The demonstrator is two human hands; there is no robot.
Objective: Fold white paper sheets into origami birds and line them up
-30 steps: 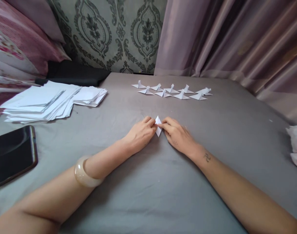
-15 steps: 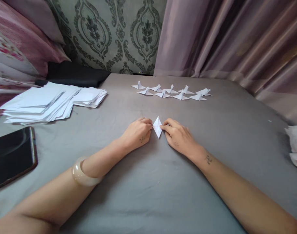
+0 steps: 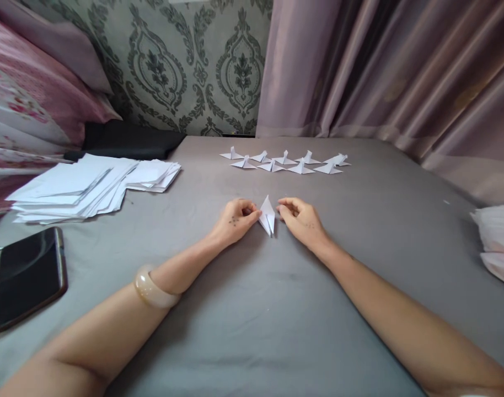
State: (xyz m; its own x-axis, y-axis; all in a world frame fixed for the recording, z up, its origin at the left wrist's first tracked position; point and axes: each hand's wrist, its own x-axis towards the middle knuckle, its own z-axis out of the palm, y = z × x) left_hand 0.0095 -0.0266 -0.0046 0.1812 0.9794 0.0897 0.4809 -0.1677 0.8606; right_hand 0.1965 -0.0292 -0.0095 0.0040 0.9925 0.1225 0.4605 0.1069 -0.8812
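A small diamond-shaped piece of folded white paper (image 3: 267,212) stands out against the grey cloth, between my two hands. Its lower point shows a slit that splits it into two narrow flaps. My left hand (image 3: 237,221) pinches the paper's left corner between thumb and fingers. Just off the right edge is my right hand (image 3: 304,220), its fingers loosely curled, thumb a little apart from them, and nothing visible in it. Farther back, several folded paper birds (image 3: 302,167) sit in two rows.
Stacks of white paper sheets (image 3: 70,184) lie at the left, with a black phone (image 3: 28,278) nearer me. Behind the stacks is a black cloth (image 3: 132,140). A pale bundle (image 3: 498,237) rests at the right edge; curtains (image 3: 359,66) hang behind the grey surface (image 3: 252,325).
My right hand has come off the paper's right edge. The lower part of the paper now shows an opened slit. My left hand has turned, its thumb now on the left corner.
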